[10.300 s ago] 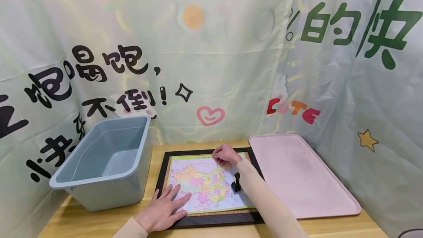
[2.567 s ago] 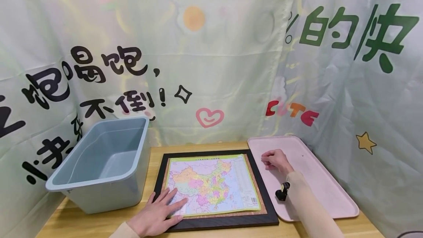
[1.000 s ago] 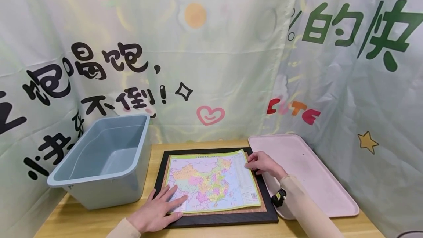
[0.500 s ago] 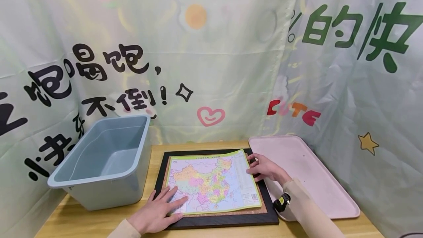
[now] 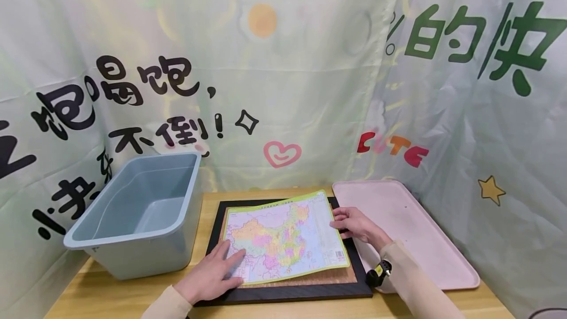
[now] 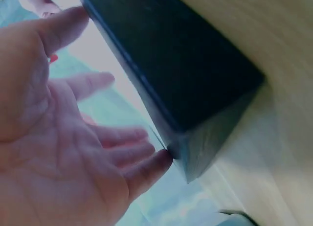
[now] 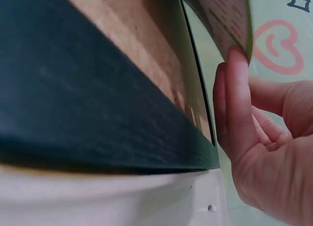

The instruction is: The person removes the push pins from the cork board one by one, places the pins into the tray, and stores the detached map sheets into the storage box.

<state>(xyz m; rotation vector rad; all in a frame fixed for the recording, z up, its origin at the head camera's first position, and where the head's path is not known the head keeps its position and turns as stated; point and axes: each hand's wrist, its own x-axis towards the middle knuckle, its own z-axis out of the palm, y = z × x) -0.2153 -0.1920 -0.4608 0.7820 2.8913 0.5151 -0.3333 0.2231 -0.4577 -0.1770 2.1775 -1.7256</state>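
A colourful map of China with a yellow-green border lies over a cork-coloured board in a black frame. My right hand pinches the map's right edge and holds it raised, so the sheet tilts up on that side. In the right wrist view the fingers of the right hand are at the lifted edge of the map, well above the board. My left hand lies at the map's lower left with fingers spread. Its thumb and fingertips touch the black frame in the left wrist view.
A deep blue-grey plastic bin stands to the left of the frame. To the right, a pink tray lies right up against the frame's side. Printed cloth hangs behind the wooden table.
The right hand was over the map's top, then over the tray, and then came to the map's right edge. That side has now risen. The left hand has shifted slightly at the lower left.
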